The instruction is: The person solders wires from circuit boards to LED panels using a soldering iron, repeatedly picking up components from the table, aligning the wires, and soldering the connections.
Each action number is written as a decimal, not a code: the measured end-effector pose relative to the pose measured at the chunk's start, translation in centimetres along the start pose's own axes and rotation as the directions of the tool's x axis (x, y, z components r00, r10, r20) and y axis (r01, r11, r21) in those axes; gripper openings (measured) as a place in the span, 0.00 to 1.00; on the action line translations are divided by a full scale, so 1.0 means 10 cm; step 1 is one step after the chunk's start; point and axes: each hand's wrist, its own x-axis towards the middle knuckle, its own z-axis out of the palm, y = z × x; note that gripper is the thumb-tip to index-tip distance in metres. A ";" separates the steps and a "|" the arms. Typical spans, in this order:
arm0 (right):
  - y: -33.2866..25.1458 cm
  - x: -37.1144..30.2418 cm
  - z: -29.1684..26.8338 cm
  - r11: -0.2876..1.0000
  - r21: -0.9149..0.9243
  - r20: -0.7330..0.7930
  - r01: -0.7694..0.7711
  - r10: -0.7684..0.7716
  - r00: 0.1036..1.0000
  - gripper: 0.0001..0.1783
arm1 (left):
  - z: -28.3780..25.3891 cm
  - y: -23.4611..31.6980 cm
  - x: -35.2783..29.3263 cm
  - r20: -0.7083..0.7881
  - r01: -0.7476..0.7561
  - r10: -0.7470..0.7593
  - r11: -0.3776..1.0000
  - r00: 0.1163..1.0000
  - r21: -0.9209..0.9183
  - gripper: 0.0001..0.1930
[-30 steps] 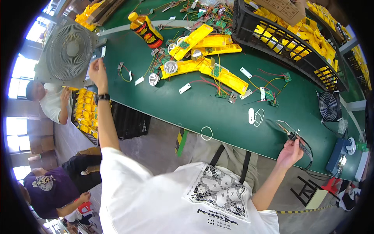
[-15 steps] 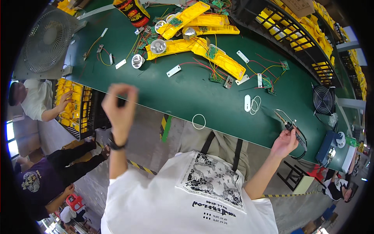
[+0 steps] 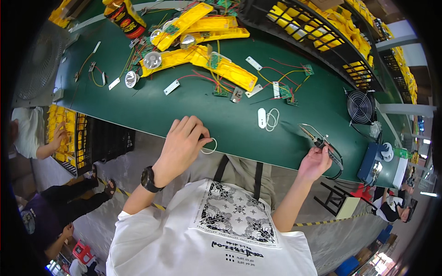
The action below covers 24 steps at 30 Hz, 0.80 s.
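Observation:
My left hand point(image 3: 183, 140), a dark watch on its wrist, is at the near bench edge with fingers curled. Its thumb and forefinger pinch a thin white ring point(image 3: 214, 147), partly hidden by the fingers. In my right hand point(image 3: 316, 163) is a soldering iron point(image 3: 319, 141) with a thin curved metal tube alongside, its tip pointing up and left over the green bench. Ahead of that tip lies a small white oblong piece point(image 3: 262, 118) with a coiled white cord point(image 3: 273, 120).
Yellow casings point(image 3: 225, 69) with reflectors point(image 3: 152, 60), wired green boards and a tin point(image 3: 125, 18) crowd the back. A black crate point(image 3: 317, 34) stands far right, beyond a small fan point(image 3: 361, 106) and blue box point(image 3: 372, 161). Other people work at left, beside a crate point(image 3: 82, 138).
My left hand has come right and down to the bench edge, closing on the white ring. My right hand still holds the soldering iron. The whole view has shifted, moving the bench things leftward.

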 end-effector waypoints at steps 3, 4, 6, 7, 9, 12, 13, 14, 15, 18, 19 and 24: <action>0.04 0.05 -0.19 0.990 0.141 -0.002 -0.005 0.006 1.000 0.07 | 0.09 0.12 0.35 -0.007 -0.015 0.014 0.996 1.000 -0.086 0.08; 0.04 0.06 -0.23 0.985 0.174 -0.001 -0.001 0.001 1.000 0.07 | 0.15 0.19 0.55 -0.010 -0.021 0.020 0.988 1.000 -0.153 0.08; 0.05 0.10 -0.28 0.977 0.212 0.006 0.004 -0.005 1.000 0.08 | 0.24 0.34 1.04 -0.111 -0.145 0.124 0.967 0.986 -0.209 0.07; 0.05 0.11 -0.30 0.970 0.245 0.009 0.002 -0.004 1.000 0.09 | 0.30 0.39 1.31 -0.140 -0.185 0.154 0.950 0.978 -0.252 0.08; 0.04 0.10 -0.30 0.960 0.280 0.011 -0.009 0.006 1.000 0.09 | 0.37 0.45 1.79 -0.251 -0.281 0.231 0.942 0.940 -0.183 0.08; 0.03 0.11 -0.24 0.944 0.328 0.005 -0.022 0.022 1.000 0.09 | 0.52 0.48 2.20 -0.502 -0.365 0.354 0.928 0.789 0.080 0.07; 0.03 0.12 -0.26 0.950 0.310 0.013 -0.035 0.032 0.999 0.09 | 0.59 0.50 2.25 -0.528 -0.378 0.355 0.923 0.772 0.069 0.07; 0.02 0.11 -0.28 0.956 0.290 0.019 -0.047 0.043 0.999 0.09 | 0.59 0.56 2.18 -0.521 -0.387 0.362 0.920 0.773 0.065 0.07; 0.01 0.11 -0.28 0.956 0.290 0.007 -0.039 0.039 0.999 0.09 | 0.57 0.59 2.02 -0.346 -0.354 0.331 0.935 0.878 -0.003 0.07; 0.02 0.11 -0.27 0.963 0.270 -0.019 -0.004 0.009 1.000 0.09 | 0.59 0.59 1.51 0.083 -0.239 0.255 0.957 0.963 -0.163 0.08; 0.02 0.11 -0.26 0.963 0.269 -0.028 0.002 0.006 1.000 0.09 | 0.60 0.60 1.39 0.089 -0.244 0.261 0.955 0.961 -0.167 0.08; 0.01 0.12 -0.21 0.967 0.253 -0.002 -0.004 0.005 1.000 0.09 | 0.85 0.55 1.18 -0.062 -0.150 0.149 0.988 0.987 -0.016 0.12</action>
